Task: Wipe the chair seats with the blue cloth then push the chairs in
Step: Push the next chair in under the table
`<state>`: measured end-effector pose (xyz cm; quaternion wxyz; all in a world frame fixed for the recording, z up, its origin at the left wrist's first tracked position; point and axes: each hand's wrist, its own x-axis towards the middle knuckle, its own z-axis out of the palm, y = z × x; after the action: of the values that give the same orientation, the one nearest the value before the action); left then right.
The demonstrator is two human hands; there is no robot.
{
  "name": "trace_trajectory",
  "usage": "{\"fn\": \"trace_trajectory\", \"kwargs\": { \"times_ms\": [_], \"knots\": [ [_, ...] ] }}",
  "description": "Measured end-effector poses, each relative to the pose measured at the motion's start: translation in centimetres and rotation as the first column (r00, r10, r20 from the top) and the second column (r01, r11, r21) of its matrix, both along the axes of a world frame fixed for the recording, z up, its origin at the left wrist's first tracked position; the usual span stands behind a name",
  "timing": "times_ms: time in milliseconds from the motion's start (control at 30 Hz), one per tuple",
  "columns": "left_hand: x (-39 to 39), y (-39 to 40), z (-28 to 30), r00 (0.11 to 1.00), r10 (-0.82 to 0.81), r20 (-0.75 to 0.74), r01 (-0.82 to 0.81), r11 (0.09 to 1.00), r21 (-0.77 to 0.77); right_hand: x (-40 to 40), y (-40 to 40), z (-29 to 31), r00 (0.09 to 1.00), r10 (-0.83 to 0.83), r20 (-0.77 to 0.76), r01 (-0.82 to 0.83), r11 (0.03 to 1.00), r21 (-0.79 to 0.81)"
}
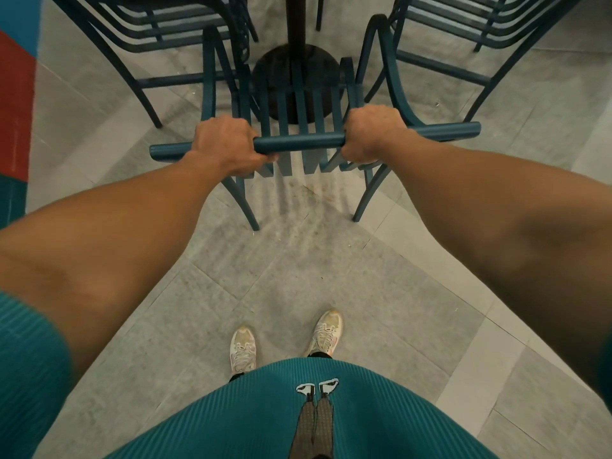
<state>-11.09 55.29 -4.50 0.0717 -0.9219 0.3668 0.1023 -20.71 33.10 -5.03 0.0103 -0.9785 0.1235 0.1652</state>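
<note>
While both arms were stretched forward, each hand was clenched around the top rail [299,144] of the nearest teal chair [294,104]. Left hand [227,145] wrapped the rail left of centre, knuckles up, fingers curled under; right hand [372,134] wrapped it right of centre in the same manner. A bare stretch of rail lay between the two hands, and each end of the rail projected beyond its hand. Blue cloth was not visible in either hand or elsewhere in the view. Chair faced away from the person, its vertical back slats and slatted seat lying over the round black table base [294,82], with the black table column [299,21] rising just beyond. Two rear legs of the chair stood on the grey tiled floor [298,270]. Second teal chair [149,31] stood at upper left, third teal chair [480,28] at upper right, one on either side of the column. Person's teal ribbed shirt [265,415] filled the lower frame; pale sneakers [243,351] stood on the tiles well behind the chair. Red and blue wall panel [16,94] ran along the left edge.
</note>
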Motion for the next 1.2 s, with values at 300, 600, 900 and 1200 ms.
{"fn": "trace_trajectory", "kwargs": {
  "times_ms": [300, 600, 900, 1200],
  "knots": [
    [1.0, -1.0, -0.1, 1.000, 0.010, 0.017, -0.010, 1.000, 0.008, 1.3, -1.2, -0.3, 1.000, 0.002, 0.004, -0.002, 1.000, 0.018],
    [1.8, -1.6, -0.2, 0.998, 0.063, -0.015, -0.063, 0.997, -0.038, 1.6, -1.4, 0.4, 0.999, -0.026, 0.019, 0.026, 1.000, 0.008],
    [-7.6, 1.5, -5.3, 0.966, 0.229, 0.117, -0.208, 0.963, -0.172, -5.2, 3.2, -4.7, 0.876, -0.239, 0.420, 0.258, 0.966, 0.011],
    [-13.0, 0.9, -8.2, 0.972, -0.020, -0.235, 0.045, 0.994, 0.100, -12.8, 6.8, -6.4, 0.922, -0.380, -0.073, 0.386, 0.895, 0.224]
  ]
}}
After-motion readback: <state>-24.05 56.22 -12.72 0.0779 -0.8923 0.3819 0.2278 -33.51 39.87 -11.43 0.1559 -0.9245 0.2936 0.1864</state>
